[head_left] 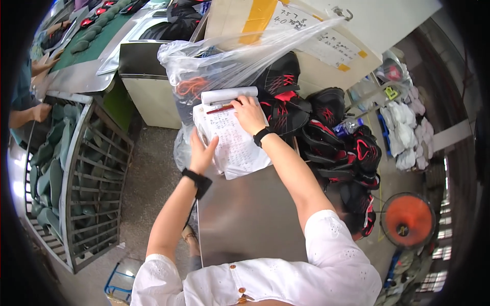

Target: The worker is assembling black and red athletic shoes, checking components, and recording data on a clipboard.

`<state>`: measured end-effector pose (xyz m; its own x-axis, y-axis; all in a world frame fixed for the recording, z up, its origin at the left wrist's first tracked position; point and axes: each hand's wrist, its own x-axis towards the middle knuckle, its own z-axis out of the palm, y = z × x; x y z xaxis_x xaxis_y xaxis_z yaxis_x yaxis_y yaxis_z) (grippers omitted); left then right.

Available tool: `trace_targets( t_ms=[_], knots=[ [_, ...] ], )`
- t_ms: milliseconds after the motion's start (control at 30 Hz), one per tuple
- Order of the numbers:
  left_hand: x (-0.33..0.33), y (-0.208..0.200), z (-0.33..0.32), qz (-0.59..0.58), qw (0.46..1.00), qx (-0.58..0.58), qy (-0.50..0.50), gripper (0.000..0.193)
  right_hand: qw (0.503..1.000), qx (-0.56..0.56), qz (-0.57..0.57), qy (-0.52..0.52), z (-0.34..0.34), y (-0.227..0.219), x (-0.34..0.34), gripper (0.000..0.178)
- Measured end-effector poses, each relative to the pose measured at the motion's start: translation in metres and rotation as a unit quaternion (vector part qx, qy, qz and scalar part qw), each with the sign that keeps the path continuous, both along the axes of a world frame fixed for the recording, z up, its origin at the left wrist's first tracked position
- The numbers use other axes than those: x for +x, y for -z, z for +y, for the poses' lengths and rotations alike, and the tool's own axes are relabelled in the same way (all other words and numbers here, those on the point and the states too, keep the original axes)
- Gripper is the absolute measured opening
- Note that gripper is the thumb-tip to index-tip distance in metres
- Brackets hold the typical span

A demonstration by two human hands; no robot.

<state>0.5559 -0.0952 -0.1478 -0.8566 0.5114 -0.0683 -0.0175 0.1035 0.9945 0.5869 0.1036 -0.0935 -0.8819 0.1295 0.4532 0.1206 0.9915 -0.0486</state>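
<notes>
A pad of white written sheets [237, 148] lies on the far end of the metal table, its top pages rolled back into a white roll [229, 95]. Below the roll a dark red pen [219, 108] lies across the paper. My right hand [248, 116] rests on the pad's upper right, fingers stretched out, fingertips at the pen's right end. My left hand [203, 151] is at the pad's left edge, thumb apart from the fingers; its fingertips are partly hidden along the edge. Each wrist wears a black band.
Black and red shoes [326, 143] are heaped along the right side, beside a large carton [306, 35]. Clear plastic wrap [214, 66] drapes behind the pad. A metal cage cart [76, 178] of green shoe forms stands left, near another person's hand [42, 112]. An orange round fan [407, 220] is at right.
</notes>
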Motion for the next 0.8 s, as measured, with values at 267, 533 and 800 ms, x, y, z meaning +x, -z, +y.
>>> trace_targets(
  t_ms=[267,533,800],
  knots=[
    [-0.021,0.023,0.012,0.110,0.993,-0.024,0.029,0.092,0.995,-0.008,-0.062,-0.079,0.002,-0.009,0.012,0.010],
    [0.020,-0.010,-0.025,0.100,0.988,-0.094,0.063,0.081,0.991,-0.023,-0.106,-0.079,-0.013,-0.010,0.035,0.015],
    [0.090,-0.065,-0.076,0.392,0.878,-0.197,0.190,0.065,0.951,-0.281,-0.122,-0.044,-0.033,-0.050,0.106,0.014]
  ],
)
